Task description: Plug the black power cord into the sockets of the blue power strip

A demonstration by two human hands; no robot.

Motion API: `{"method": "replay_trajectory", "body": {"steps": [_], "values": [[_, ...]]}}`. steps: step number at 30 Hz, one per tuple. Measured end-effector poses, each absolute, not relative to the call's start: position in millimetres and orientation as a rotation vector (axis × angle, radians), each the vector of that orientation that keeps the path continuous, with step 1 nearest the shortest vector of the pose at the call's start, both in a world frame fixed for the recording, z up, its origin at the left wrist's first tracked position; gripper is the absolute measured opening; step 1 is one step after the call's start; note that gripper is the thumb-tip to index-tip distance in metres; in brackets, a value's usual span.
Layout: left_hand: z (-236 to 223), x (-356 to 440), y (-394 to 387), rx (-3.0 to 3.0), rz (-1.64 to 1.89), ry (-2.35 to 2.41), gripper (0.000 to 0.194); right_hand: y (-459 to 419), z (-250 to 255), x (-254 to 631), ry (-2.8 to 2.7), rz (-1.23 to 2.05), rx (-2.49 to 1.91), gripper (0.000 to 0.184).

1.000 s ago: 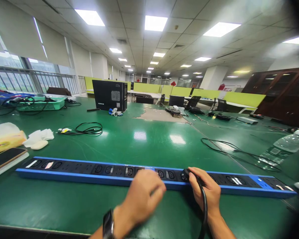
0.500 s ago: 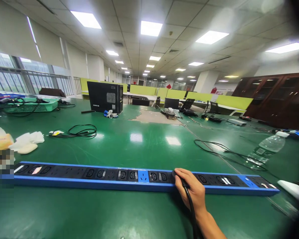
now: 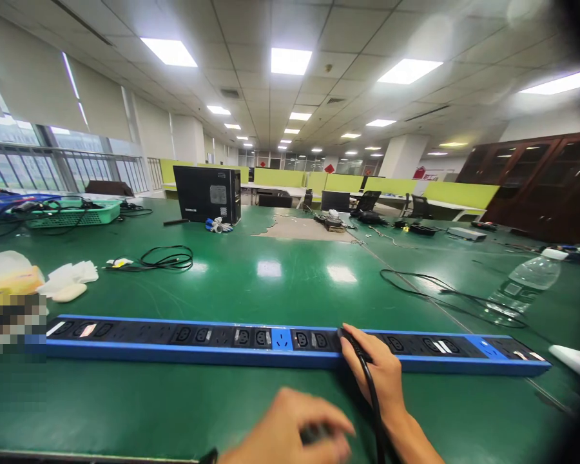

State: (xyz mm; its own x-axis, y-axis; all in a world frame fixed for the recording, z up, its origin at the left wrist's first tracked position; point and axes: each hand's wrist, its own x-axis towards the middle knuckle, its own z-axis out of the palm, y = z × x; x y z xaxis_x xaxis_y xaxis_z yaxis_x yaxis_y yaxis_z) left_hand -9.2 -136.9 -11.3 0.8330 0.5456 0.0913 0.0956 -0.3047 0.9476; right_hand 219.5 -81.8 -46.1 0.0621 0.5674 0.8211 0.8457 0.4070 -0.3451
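A long blue and black power strip (image 3: 251, 356) lies across the green table in front of me, with a row of sockets along its top. My right hand (image 3: 374, 367) is closed around the black plug of a thick power cord (image 3: 371, 380), right of the strip's middle. The plug is at the strip's sockets, mostly covered by my fingers. From there the cord runs down past my wrist. My left hand (image 3: 290, 428) is low in the middle, near the cord and smeared by motion. Its fingers are bent, and a dark patch between them is too blurred to make out.
A plastic bottle (image 3: 529, 283) and a thin black cable (image 3: 430, 287) are at the right. Tissues (image 3: 72, 277) and a coiled cable (image 3: 167, 259) lie at the left. Farther back are a green basket (image 3: 77, 214), a computer case (image 3: 207, 193) and a glove (image 3: 219, 225).
My left hand has come into view from below, close to the cord. My right hand stays on the plug at the strip. The view has shifted slightly.
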Motion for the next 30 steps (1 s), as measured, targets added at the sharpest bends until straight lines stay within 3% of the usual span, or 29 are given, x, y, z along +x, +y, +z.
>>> {"method": "replay_trajectory", "body": {"steps": [4,7,10,15,20,30], "values": [[3,16,-85,2.116,0.926,0.946,0.041,-83,-52,225,-1.748,-0.302,-1.244,0.030],[3,41,-62,2.344,0.908,0.925,0.051,-84,-57,230,-1.793,-0.325,-1.292,0.048],[-1,61,-53,2.474,0.878,0.864,0.042,-85,-62,234,-1.763,-0.313,-1.356,0.064],[-2,76,-55,2.553,0.916,0.971,0.030,-82,-67,238,-1.670,-0.252,-1.311,0.045],[10,55,-64,2.549,1.324,0.893,0.034,-78,-69,239,-1.593,-0.217,-1.390,0.029],[17,-125,-48,2.180,1.485,1.398,0.033,-79,-63,231,-1.487,-0.190,-1.429,0.025]]}}
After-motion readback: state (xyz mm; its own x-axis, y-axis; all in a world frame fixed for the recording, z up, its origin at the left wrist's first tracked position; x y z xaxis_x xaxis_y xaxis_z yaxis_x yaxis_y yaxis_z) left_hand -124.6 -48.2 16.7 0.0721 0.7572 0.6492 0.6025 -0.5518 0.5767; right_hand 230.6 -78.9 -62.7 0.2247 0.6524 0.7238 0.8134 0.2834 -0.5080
